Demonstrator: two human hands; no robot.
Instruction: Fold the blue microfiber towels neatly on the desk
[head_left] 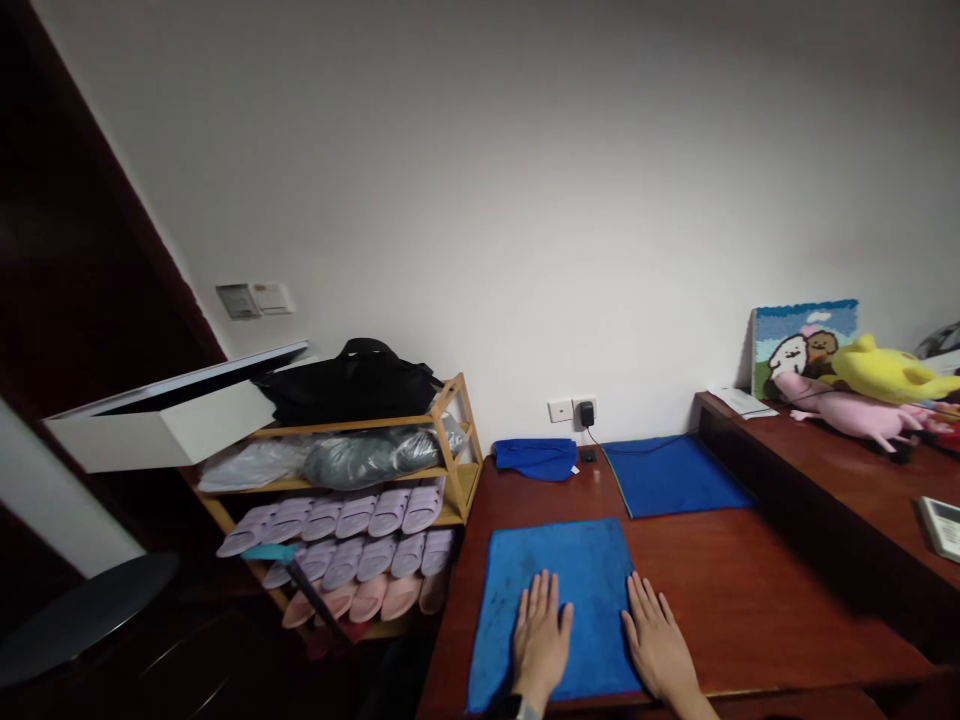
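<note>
A blue cloth (pixel 589 550) with dark stains lies spread flat near the front of the brown wooden desk (pixel 735 590). My left hand (pixel 541 640) rests palm down on the middle of this cloth, fingers stretched out and the thumb apart. At the cloth's right edge lies my right hand (pixel 658 635), flat too, partly over the cloth and partly over the wood. Neither hand grips anything. Farther back are a folded blue cloth (pixel 534 457) by the wall and a second flat blue cloth (pixel 675 478) to its right.
Left of the desk stands a wooden rack (pixel 459 450) with several slippers (pixel 390 510), a black bag (pixel 352 385) and a white box (pixel 217 425). A black plug (pixel 586 412) sits in the wall socket. Plush toys (pixel 885 370) lie on the raised right surface (pixel 840 465).
</note>
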